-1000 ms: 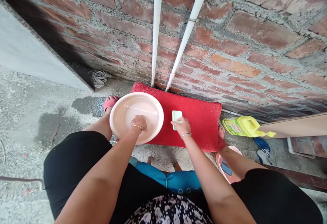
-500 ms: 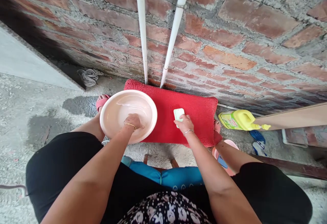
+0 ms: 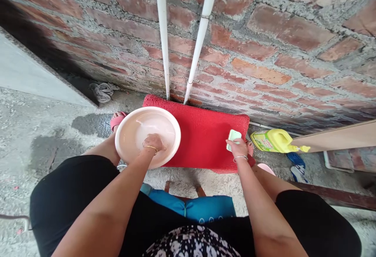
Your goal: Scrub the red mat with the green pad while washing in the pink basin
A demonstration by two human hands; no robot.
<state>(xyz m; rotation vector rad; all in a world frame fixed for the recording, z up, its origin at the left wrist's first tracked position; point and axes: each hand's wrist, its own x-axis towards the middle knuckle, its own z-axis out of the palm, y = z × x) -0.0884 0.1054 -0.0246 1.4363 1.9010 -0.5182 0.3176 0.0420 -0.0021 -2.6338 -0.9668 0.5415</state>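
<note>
A red mat [image 3: 202, 132] with a rough, towel-like surface lies in front of me. The pale pink basin [image 3: 125, 128] stands on its left part and holds water. Inside the basin is my left hand [image 3: 152, 141], curled with its knuckles up; its fingertips and anything under them are hidden. My right hand [image 3: 239, 147] grips a pale green scrub brush [image 3: 234, 135] against the mat's right end, with the brush's underside mostly out of sight.
A yellow detergent jug [image 3: 273, 139] lies right of the mat, with blue-and-white slippers [image 3: 297, 167] near it. Two white pipes [image 3: 197, 49] run down the brick wall [image 3: 258, 53] behind. Grey rope [image 3: 102, 92] lies at the left. A pink container [image 3: 266, 168] shows behind my right leg.
My right hand has moved the scrub brush from the mat's middle to its right end. My left hand stays in the basin. The view has tilted slightly.
</note>
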